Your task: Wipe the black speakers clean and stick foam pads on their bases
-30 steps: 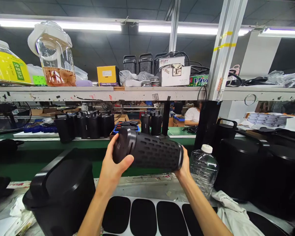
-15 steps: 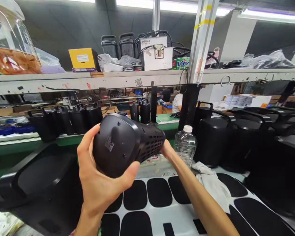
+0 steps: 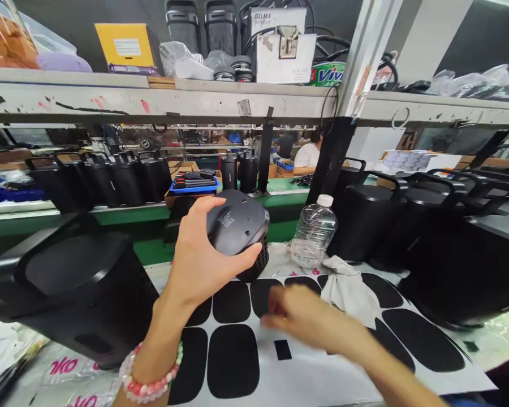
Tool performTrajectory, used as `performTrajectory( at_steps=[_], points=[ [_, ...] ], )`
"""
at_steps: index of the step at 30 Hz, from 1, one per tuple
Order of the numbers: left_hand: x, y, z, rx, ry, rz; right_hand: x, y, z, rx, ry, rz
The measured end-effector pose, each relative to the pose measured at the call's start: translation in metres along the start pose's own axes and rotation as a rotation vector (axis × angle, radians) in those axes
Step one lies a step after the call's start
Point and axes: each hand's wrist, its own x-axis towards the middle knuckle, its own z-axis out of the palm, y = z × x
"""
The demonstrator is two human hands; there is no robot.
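My left hand [image 3: 201, 257] grips a black cylindrical speaker [image 3: 241, 229] by its smooth end cap, which faces up and bears a small label; the perforated body points down at the bench. My right hand [image 3: 299, 319] is off the speaker and hovers blurred over a white sheet [image 3: 305, 373] of black rounded pads [image 3: 232, 359]. Its fingers are smeared by motion. A beaded bracelet [image 3: 150, 381] is on my left wrist.
A large black housing [image 3: 74, 297] lies at the left. A clear plastic bottle [image 3: 313, 232] and a crumpled white cloth [image 3: 350, 288] sit behind the sheet. Black handled speakers [image 3: 411, 226] crowd the right. More stand on the green conveyor [image 3: 123, 215]. A cluttered shelf [image 3: 195, 96] runs overhead.
The speaker has turned from lying across both hands to standing on end in my left hand. My right hand has let go and dropped toward the pad sheet. The view tilted down.
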Motion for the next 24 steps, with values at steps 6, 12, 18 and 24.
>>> performTrajectory(
  at_steps=[6, 12, 18, 24],
  points=[
    [-0.005, 0.007, -0.01, -0.006, 0.085, -0.029, -0.013, 0.015, 0.123, 0.092, 0.13, 0.062],
    [-0.015, 0.022, -0.028, 0.049, 0.024, -0.052, 0.003, 0.034, 0.153, -0.037, 0.345, -0.04],
    [-0.015, 0.026, -0.028, 0.048, -0.011, -0.116, 0.012, 0.037, 0.156, -0.043, 0.528, -0.121],
    [-0.013, 0.023, -0.03, 0.045, -0.002, -0.142, 0.006, 0.027, 0.149, 0.147, 0.486, -0.052]
  ],
)
